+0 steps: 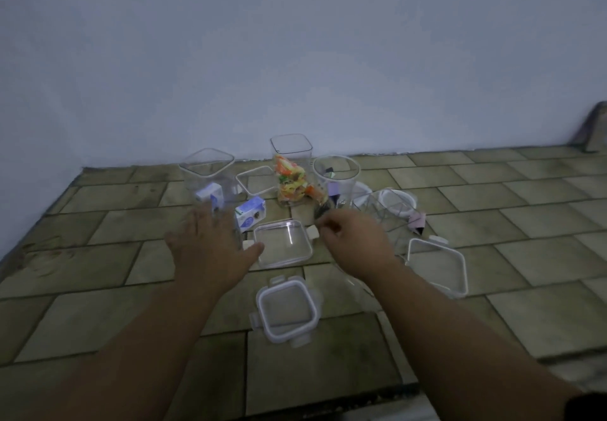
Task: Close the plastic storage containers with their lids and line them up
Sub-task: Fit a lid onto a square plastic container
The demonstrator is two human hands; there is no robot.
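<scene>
Both hands (210,243) (353,240) flank square lid (284,243); containers (291,166) uncovered.

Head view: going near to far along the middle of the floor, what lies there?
White-rimmed square lid → clear square lid between the left hand and right hand → tall container of colourful snacks → wall.

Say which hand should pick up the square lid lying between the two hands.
Left, probably: the left hand is open, its thumb beside the square lid. The right hand has its fingers curled, apparently pinching something small.
</scene>
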